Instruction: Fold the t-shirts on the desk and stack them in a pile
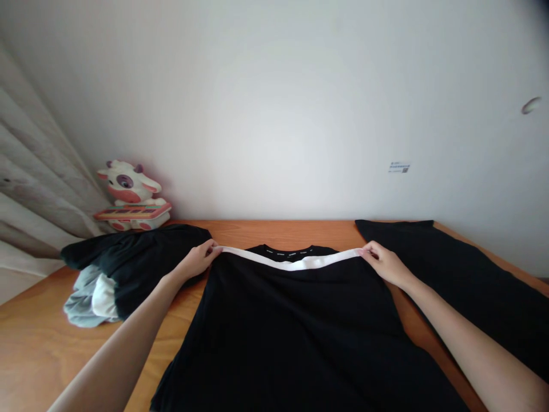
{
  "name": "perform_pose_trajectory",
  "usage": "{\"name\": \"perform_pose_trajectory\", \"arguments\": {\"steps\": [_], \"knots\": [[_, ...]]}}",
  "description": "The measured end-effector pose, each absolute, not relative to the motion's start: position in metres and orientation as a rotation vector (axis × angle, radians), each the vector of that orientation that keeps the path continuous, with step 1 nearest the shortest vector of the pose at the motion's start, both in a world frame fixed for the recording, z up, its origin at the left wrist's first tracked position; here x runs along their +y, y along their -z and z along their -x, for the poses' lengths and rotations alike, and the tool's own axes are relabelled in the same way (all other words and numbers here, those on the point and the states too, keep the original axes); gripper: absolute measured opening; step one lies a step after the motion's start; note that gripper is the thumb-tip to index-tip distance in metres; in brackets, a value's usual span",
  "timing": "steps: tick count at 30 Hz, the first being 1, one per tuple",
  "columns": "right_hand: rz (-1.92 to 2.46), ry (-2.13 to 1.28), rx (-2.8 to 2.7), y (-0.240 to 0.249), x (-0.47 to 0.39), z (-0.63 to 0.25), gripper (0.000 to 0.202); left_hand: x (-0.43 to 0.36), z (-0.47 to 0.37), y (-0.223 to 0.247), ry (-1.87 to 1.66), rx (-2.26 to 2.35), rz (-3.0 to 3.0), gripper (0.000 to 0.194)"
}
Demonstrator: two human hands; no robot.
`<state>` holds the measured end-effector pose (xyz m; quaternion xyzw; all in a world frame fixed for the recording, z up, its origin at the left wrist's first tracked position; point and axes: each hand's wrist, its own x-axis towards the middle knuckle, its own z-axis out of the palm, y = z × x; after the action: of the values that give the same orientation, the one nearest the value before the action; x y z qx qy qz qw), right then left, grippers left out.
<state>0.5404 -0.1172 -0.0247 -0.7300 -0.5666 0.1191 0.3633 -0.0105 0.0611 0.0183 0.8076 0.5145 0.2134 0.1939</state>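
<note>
A black garment [300,332] with a white band [295,264] along its far edge is spread across the middle of the view. My left hand [205,254] pinches the left end of that band, and my right hand [377,258] pinches its right end. Between my hands the band sags slightly. Just beyond it shows the neckline of a black shirt [289,253] with small white marks; the rest of that shirt is hidden beneath the garment.
On the wooden table [26,337], a heap of black and grey clothes [150,263] lies at the left. Behind it sits a toy cow with a keyboard [132,197]. Another black garment [463,286] lies flat at the right. A wall and a curtain [30,154] border the table.
</note>
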Motion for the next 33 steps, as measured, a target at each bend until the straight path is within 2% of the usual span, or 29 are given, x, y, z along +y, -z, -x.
{"name": "perform_pose_trajectory", "arguments": {"steps": [3,6,10,14,20,25,30,33], "knots": [[1.921,-0.276,-1.232,0.037,-0.122,-0.548,0.034,0.061,0.016,-0.012,-0.773,1.523,-2.161,0.046],[1.911,-0.307,-1.149,0.047,-0.123,-0.550,0.032,0.063,0.018,-0.003,-0.701,1.552,-2.092,0.046],[1.786,-0.441,-1.131,0.047,-0.122,-0.547,0.047,0.066,0.017,-0.003,-0.655,1.480,-1.946,0.054],[1.648,-0.536,-1.171,0.033,-0.118,-0.550,0.057,0.065,0.014,-0.016,-0.909,1.336,-1.697,0.068],[1.580,-0.408,-1.069,0.024,-0.085,-0.553,0.062,0.084,-0.010,-0.022,-1.323,1.476,-1.630,0.059],[1.862,-0.431,-1.001,0.046,-0.070,-0.552,0.072,0.089,-0.020,0.002,-1.102,1.711,-1.662,0.051],[2.025,-0.523,-1.091,0.054,-0.085,-0.559,0.055,0.076,-0.008,0.012,-0.804,1.755,-1.767,0.043],[2.032,-0.512,-1.142,0.049,-0.085,-0.557,0.047,0.073,-0.011,0.007,-0.761,1.706,-1.830,0.043]]}}
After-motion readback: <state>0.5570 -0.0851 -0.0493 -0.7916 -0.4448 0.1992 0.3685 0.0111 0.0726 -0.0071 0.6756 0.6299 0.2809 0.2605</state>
